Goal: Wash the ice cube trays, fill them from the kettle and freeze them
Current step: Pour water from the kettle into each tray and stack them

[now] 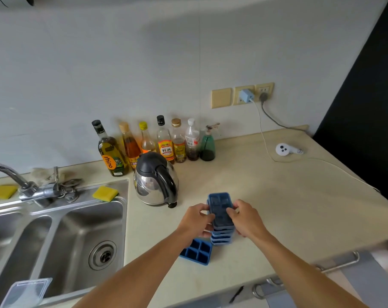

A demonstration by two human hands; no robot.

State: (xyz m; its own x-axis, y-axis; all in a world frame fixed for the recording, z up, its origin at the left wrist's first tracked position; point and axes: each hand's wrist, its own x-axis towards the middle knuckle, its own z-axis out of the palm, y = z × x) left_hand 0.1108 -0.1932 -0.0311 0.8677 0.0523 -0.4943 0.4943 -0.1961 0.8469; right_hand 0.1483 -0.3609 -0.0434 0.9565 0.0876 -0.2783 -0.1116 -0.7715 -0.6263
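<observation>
1. The person is working at the stack of blue ice cube trays (222, 237), which is sitting on the desk (277, 207) just in front of the kettle (155, 178) and to the right of the sink (77, 218).
2. The left hand (195, 218) is curling its fingers round the left edge of the top tray (219, 204), and the right hand (247, 218) is pinching the opposite edge. Neither is holding anything else.
3. A single tray (196, 252) is lying flat on the desk, cups upward, by the foot of the stack on its left. I cannot tell whether the two are touching.
4. I am reading this step as freeing the top tray so the trays can go to the sink for washing. Nothing is looking wet or filled yet.
5. To do it well, both hands should be lifting evenly and straight up. Nested trays are probably gripping one another, and a tilt could be dragging the lower ones along or tipping the stack.
6. If the tray is sticking, a few fingers of one hand pressing down on the tray beneath should be helping.
7. The freed tray is best going beside the single one, on the sink side and clear of the kettle.
</observation>
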